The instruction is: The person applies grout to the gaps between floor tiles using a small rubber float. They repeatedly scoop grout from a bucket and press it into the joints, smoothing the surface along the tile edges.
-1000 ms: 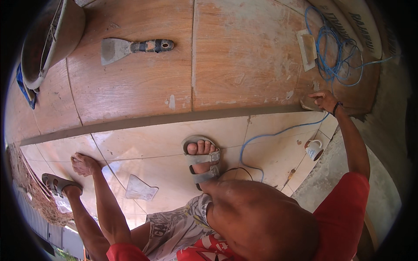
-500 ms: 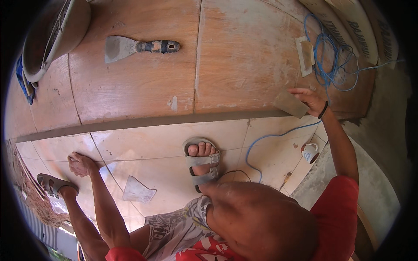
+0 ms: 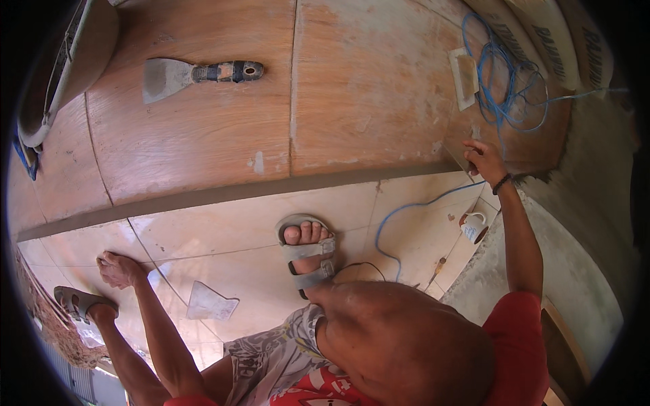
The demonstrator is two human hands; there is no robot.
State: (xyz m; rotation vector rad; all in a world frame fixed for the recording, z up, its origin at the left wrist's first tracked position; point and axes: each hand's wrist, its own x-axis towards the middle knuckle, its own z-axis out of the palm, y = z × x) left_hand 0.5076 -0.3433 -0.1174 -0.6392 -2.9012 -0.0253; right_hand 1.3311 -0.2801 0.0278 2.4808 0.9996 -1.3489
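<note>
The right hand [image 3: 484,160] is at the far right end of the grey strip [image 3: 230,196] between the wood-toned tiles [image 3: 203,135] and the pale tiles [image 3: 250,230]. Its fingers are pinched on a thin flat plate [image 3: 458,155], which I see almost edge-on, slanting at the border of the wood-toned tiles. Over to the left, the left hand [image 3: 120,271] is down by the pale tiles, near one sandalled foot, its fingers curled under; I can't tell from here whether they close on anything.

A scraper [image 3: 206,73] with a dark, worn handle lies on the wood-toned tiles, well apart from both hands, with a bucket [image 3: 95,51] beyond it. Past the right hand sits a pale rectangular float [image 3: 465,78], just beside a tangle of blue cord [image 3: 497,108]. A white mug [image 3: 474,227] is on the lower side, near the right forearm.
</note>
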